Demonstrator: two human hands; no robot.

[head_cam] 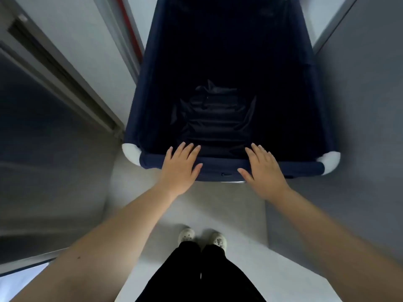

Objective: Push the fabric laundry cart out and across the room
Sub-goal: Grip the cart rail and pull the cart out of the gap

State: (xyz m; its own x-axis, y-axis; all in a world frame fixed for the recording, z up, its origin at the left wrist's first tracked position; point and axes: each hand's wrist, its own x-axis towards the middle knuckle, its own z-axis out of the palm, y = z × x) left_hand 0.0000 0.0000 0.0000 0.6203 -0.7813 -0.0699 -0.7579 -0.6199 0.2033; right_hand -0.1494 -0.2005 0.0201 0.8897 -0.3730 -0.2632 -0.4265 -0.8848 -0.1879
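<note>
A deep navy fabric laundry cart [144,88] with white corner caps stands straight in front of me, its inside dark with some crumpled black fabric [216,118] at the bottom. My left hand [180,168] lies flat over the near padded rim, fingers spread and pointing forward. My right hand [262,171] rests the same way on the rim a little to the right. Neither hand is curled around the rim; both lie on top of it.
Grey walls close in on both sides, forming a narrow passage. A door frame with a metal track [61,73] runs along the left. The pale floor [218,210] stretches from my white shoes [202,237] to the cart.
</note>
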